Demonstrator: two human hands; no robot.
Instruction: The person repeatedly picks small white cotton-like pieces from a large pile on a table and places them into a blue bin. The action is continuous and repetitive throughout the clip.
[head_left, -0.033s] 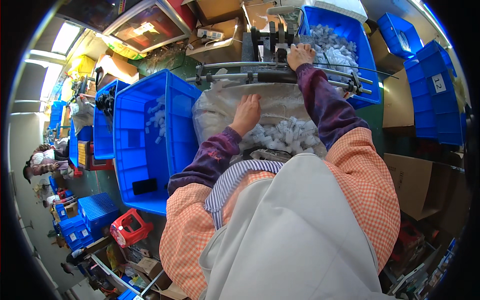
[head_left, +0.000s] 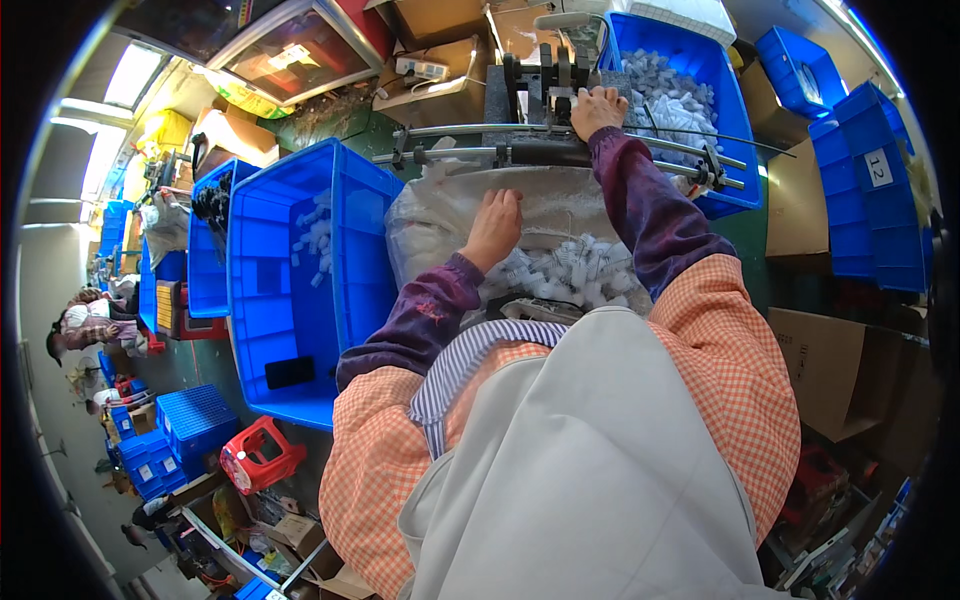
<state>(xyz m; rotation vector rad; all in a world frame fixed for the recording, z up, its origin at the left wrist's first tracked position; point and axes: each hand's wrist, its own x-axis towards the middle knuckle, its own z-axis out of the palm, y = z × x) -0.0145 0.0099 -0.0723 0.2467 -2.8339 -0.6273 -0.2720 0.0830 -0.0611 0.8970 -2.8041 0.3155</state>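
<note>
My right hand (head_left: 599, 112) reaches to the dark metal machine (head_left: 540, 85), its fingers bent and pressed together at the small block on its right side. What the fingertips hold there is hidden. My left hand (head_left: 495, 228) is above the whitish plastic sheet (head_left: 425, 215), fingers together and curled, tips turned away from view; anything in them cannot be made out. Just below and right of it, a heap of small clear-white plastic pieces (head_left: 570, 270) lies on the sheet in front of me. Metal rods (head_left: 455, 130) run across between the machine and the sheet.
To my left stands a deep blue bin (head_left: 262, 345) with some white pieces and a black phone (head_left: 290, 373) inside. A blue bin (head_left: 735, 150) full of similar pieces sits beyond my right hand. A thin dark rod (head_left: 765, 147) juts right. A red stool (head_left: 262, 455) stands lower left.
My right hand has shifted very slightly left at the machine, and its fingers have drawn closer together. My left hand stays almost in place.
</note>
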